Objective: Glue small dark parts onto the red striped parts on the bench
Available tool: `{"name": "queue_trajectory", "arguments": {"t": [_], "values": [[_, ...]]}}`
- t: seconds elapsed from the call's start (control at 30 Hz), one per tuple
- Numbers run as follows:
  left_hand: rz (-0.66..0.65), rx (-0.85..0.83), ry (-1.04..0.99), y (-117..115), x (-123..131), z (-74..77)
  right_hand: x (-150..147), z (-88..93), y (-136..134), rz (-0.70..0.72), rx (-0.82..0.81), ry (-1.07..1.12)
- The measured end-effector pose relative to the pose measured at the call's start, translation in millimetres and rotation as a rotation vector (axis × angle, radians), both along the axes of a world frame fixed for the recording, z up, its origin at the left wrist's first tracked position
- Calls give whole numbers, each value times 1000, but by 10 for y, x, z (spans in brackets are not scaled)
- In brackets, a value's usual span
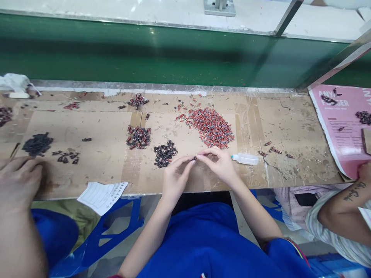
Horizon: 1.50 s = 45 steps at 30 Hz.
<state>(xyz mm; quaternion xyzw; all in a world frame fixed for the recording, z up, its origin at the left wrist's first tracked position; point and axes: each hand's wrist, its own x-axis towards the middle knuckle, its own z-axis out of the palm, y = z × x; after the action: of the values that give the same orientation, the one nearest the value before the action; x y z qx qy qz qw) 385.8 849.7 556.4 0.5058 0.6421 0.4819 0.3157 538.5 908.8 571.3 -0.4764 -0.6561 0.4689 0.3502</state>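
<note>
Two bare hands meet at the lower centre of the frame over a worktop covered in brown cardboard (290, 116), thumbs and forefingers closed on one tiny, dark part with a trace of red (194, 158). The left hand (176, 175) pinches it from the left, its fingers curved and a narrow gap open between thumb and forefinger behind the tips; the right hand (219, 165) meets it from the right, its thumb and forefinger drawn together at the same part, which is too small for its exact shape to be told. Just beside the left hand, at centre, lies a heap of small, glossy black pieces (164, 153); above the right hand spreads a broad pile of slim red-and-silver pieces (214, 125). A clear plastic bottle with a teal tip (246, 158) lies on its side just right of the right hand. Left of centre sits a cluster of small dark-and-red pieces (139, 137), and a creased white paper slip with printed lines (102, 197) overhangs the worktop's near edge at lower left. At the frame's far left, a co-worker's hand (20, 179) rests beside a mound of matt black pieces (37, 144).
</note>
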Motion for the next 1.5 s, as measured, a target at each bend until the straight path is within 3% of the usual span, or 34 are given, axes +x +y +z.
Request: {"name": "queue_trajectory", "arguments": {"t": [0.13,0.47,0.57,0.73,0.87,1.13,1.37,1.5], "values": [[13,-15,-36,-3,13,-7,-20,0,-63,5,-143,131],[-26,-81,-125,-50,10,26,89,30,-37,132,-109,97],[-54,-105,-160,-45,-7,68,149,25,0,228,76,6],[-162,-207,-298,-21,-58,189,271,43,90,382,566,-106],[-190,-286,-425,-16,-54,328,292,77,59,380,802,-133],[-162,-341,-503,-37,30,478,275,12,-52,305,888,4],[-191,-373,-500,-30,19,520,356,99,-29,362,981,-99],[-225,-371,-447,-12,26,509,414,91,6,435,943,-173]]}}
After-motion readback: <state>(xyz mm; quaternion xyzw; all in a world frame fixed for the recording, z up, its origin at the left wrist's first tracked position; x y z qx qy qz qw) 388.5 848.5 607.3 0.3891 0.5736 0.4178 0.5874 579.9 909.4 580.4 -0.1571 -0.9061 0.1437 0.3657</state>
